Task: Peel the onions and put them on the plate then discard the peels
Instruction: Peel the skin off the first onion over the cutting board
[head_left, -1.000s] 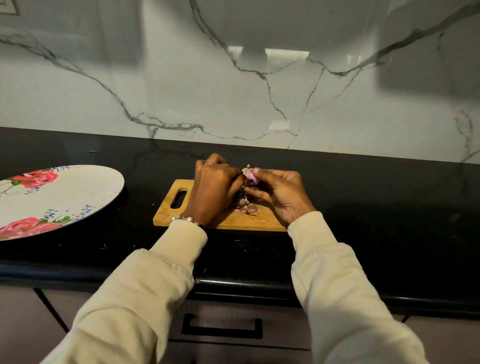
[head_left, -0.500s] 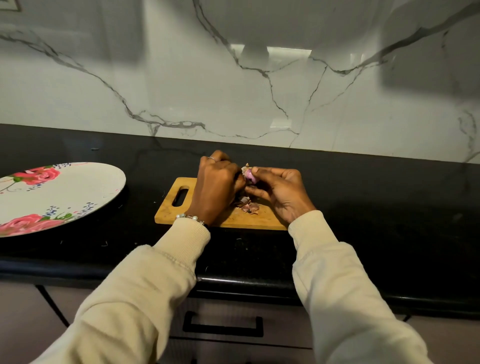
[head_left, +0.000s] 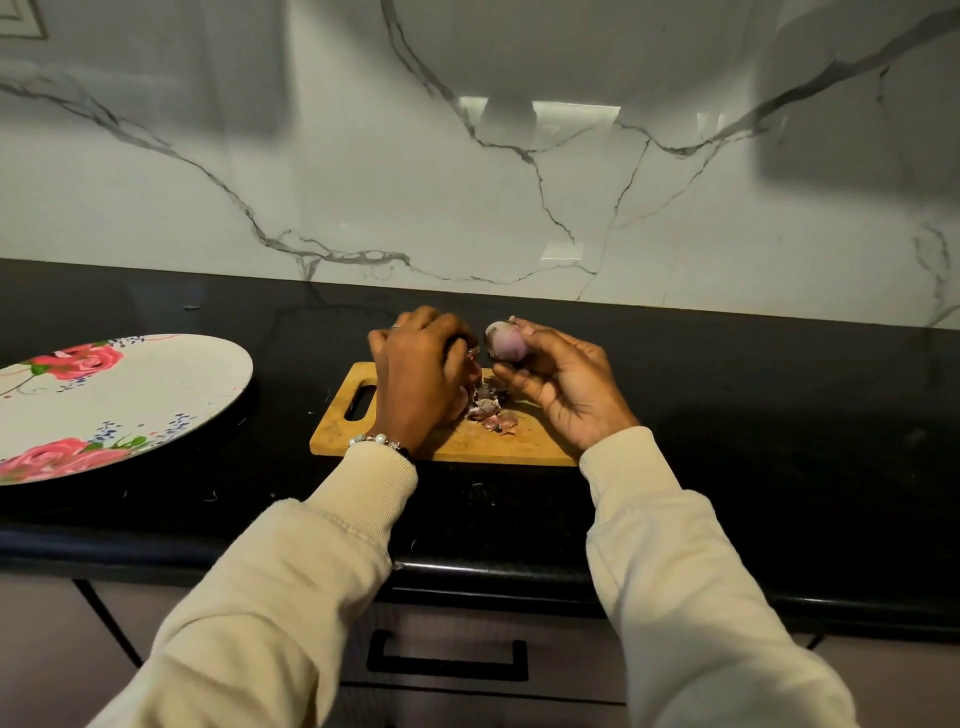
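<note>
Onion (head_left: 505, 340): small, purplish, partly skinned; held above the far edge of the cutting board (head_left: 530, 447), pinched between thumb and fingertips of the right hand (head_left: 563, 387)
Right hand: palm turned inward, fingers curled about the onion
Left hand (head_left: 421, 376): just left of the onion, back uppermost, fingers curled downward over the board; whether it gripped a scrap of skin could not be told, the fingertips being hidden. A narrow gap separated the two hands
Peels (head_left: 488, 410): loose pinkish pile on the board, between and below the hands
Cutting board: wooden, slot handle to the left, lay on the black countertop (head_left: 753, 415)
Plate (head_left: 119, 405): white with rose pattern, on the countertop well left of the board, bearing no onions
</note>
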